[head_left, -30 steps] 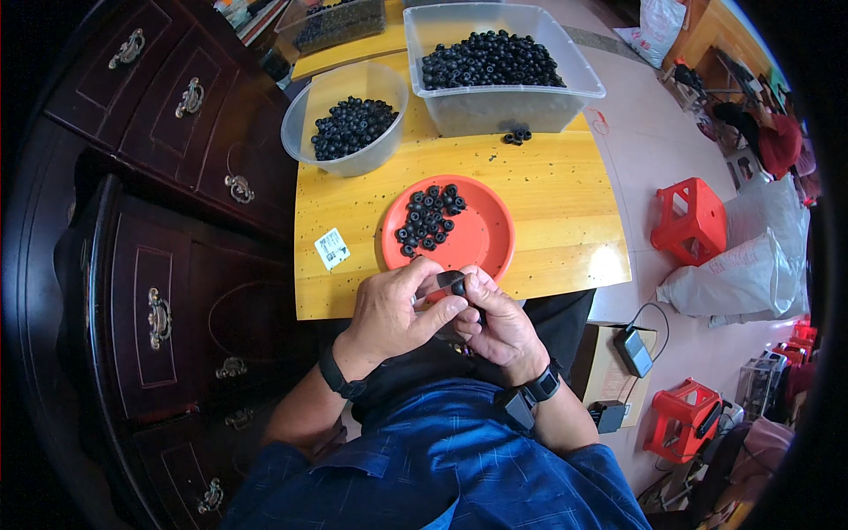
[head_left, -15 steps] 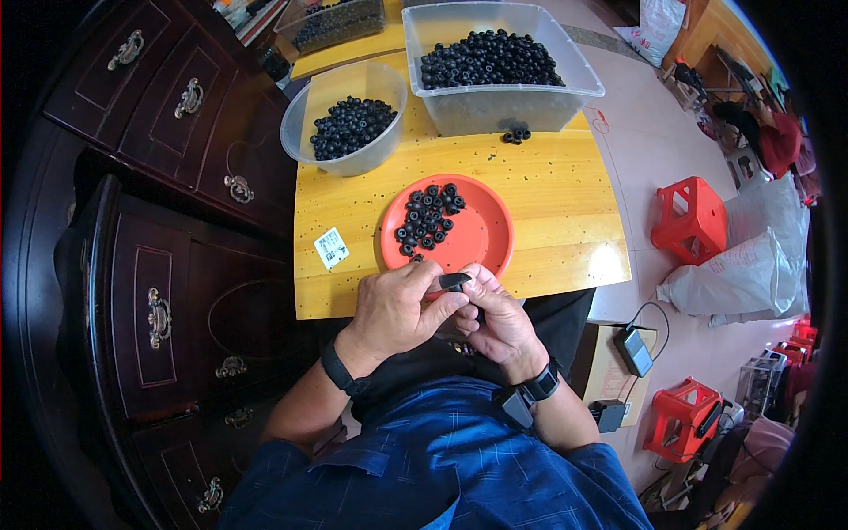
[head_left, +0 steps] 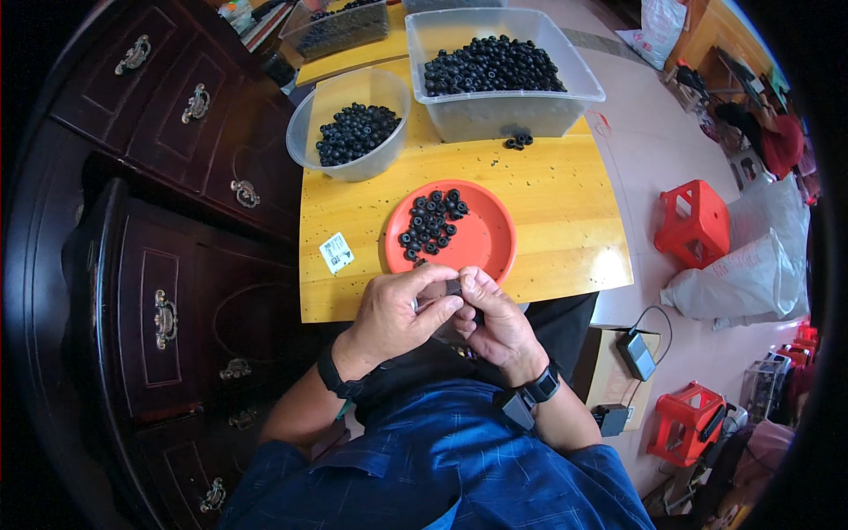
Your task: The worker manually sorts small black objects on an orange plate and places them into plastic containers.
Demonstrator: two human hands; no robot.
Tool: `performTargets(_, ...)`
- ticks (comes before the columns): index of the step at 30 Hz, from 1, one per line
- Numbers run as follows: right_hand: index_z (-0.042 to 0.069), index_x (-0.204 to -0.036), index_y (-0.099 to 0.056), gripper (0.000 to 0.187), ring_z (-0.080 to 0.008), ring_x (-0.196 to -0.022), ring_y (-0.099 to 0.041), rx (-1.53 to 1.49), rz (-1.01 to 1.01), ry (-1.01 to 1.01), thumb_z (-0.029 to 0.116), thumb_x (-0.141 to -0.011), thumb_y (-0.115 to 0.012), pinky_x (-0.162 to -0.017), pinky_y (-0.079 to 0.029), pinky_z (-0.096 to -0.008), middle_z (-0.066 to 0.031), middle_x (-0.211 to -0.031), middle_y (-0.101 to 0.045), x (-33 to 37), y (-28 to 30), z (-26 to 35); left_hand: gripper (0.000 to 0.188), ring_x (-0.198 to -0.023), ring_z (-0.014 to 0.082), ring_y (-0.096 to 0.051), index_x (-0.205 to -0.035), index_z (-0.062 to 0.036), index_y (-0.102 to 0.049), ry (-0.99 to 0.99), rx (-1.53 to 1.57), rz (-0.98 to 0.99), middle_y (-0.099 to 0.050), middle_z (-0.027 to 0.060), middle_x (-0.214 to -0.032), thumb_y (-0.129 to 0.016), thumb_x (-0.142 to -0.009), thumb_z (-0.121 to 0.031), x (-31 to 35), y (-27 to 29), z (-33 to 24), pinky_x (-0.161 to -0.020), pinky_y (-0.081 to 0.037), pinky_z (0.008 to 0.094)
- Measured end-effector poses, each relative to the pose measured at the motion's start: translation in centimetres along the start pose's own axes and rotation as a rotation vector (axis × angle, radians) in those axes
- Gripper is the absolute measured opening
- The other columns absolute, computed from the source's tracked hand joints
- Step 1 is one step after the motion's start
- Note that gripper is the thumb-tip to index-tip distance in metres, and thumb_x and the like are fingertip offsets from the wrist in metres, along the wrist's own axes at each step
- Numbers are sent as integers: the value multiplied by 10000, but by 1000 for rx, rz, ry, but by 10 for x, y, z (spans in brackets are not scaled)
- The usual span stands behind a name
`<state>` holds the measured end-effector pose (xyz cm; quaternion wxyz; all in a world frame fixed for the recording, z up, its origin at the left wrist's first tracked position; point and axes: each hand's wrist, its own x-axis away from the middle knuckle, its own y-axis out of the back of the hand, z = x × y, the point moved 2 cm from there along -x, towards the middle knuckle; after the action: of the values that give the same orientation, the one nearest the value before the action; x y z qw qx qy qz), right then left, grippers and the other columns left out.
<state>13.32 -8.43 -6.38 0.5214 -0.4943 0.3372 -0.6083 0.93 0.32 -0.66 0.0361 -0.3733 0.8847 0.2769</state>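
Note:
Just over the near edge of the table, my left hand (head_left: 393, 314) and my right hand (head_left: 502, 329) meet with fingers pinched. A small dark piece (head_left: 453, 288) shows between the left fingertips and the right thumb; its shape is mostly hidden. Something black also shows under my curled right fingers, too covered to name. Right beyond my hands lies a round red plate (head_left: 488, 231). Several small black ring-like parts (head_left: 431, 221) with holes through them are heaped on its left half.
Behind the plate stand a round clear tub (head_left: 300, 132) and a large clear bin (head_left: 503, 115), both holding black parts. A few loose parts (head_left: 518, 141) lie by the bin. Dark drawers (head_left: 159, 238) border the left side; red stools (head_left: 693, 223) and white sacks (head_left: 738, 278) stand right.
The dark pointed piece between my fingers shows less now, with the fingertips closer around it. The view has shifted slightly; the plate and tubs stay in place.

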Motion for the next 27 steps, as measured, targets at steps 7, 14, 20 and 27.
performTargets(7, 68, -1112, -597, 253, -114, -769, -628, -70, -152, -82, 292, -1019, -528, -622, -515, -223, -77, -1037, -684, 6, 2, -3, 236, -637, 50, -506, -1064, -13, -660, 222, -126, 108, -639, -24, -763, -726, -864, -120, -43, 44, 8, -616, -463, 230)
performTargets(14, 50, -1246, -559, 343, -281, -1169, -598, -270, -63, -44, 304, -1031, -480, -1001, -491, -403, -185, -1327, -578, 4, 1, 5, 284, -705, 36, -530, -1125, -3, -661, 111, -168, -272, -675, 0, -845, -723, -860, -87, -73, 76, -5, -636, -466, 219)
performTargets(20, 53, -1261, -553, 355, -329, -1238, -542, -325, -67, 18, 307, -1023, -483, -1069, -424, -468, -209, -1363, -542, -4, -4, 8, 278, -563, 84, -541, -1050, -36, -679, 127, -101, 154, -606, 21, -645, -769, -794, -92, -11, 7, -9, -542, -448, 266)
performTargets(27, 29, -1270, -536, 336, -332, -1254, -534, -346, 15, 64, 250, -1029, -458, -1061, -435, -479, -211, -1355, -553, -11, -2, -1, 263, -563, 243, -618, -954, -47, -650, 84, -253, 106, -596, 64, -639, -793, -753, -136, 0, -21, -9, -531, -474, 355)
